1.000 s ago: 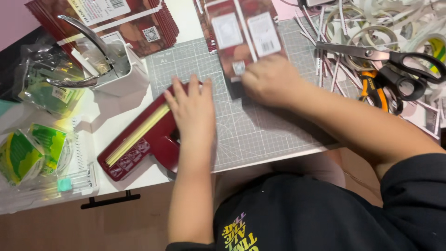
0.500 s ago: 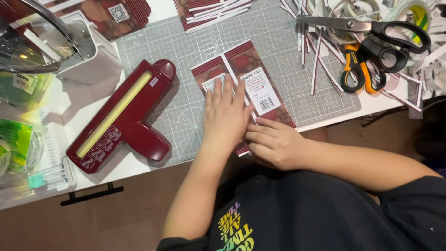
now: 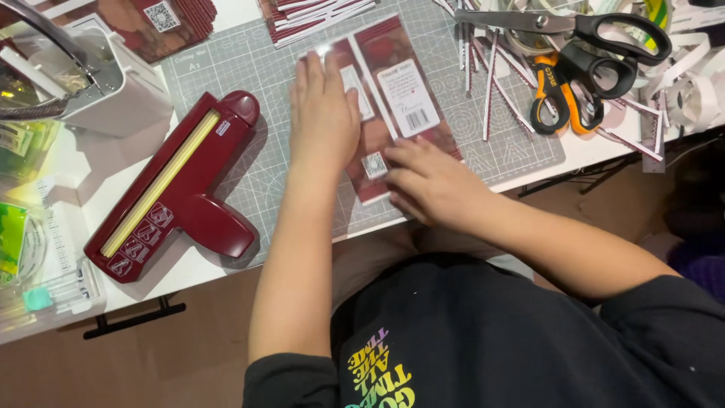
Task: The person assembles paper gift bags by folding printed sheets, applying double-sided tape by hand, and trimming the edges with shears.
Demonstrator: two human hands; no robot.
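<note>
Pressing flat with straight fingers, the left hand (image 3: pixel 325 113) lies on the dark red card (image 3: pixel 393 106) on the grey cutting mat (image 3: pixel 249 68). The right hand (image 3: pixel 430 185) touches its near edge, fingers loosely bent.

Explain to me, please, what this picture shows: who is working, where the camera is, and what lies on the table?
There is no machine here. A person works with two bare hands, and the camera sits on that person's head, looking down, so you see the arms from above.

The left hand lies flat on a dark red printed card, pressing it down. The right hand touches the card's near edge with its fingers. Neither hand grips anything.

The card rests on a grey cutting mat on a white table. Left of the hands is a dark red punch tool with a yellow strip. At the upper right are black scissors, orange scissors and many paper strips. More red cards are stacked at the top, and a white box stands at the upper left.
</note>
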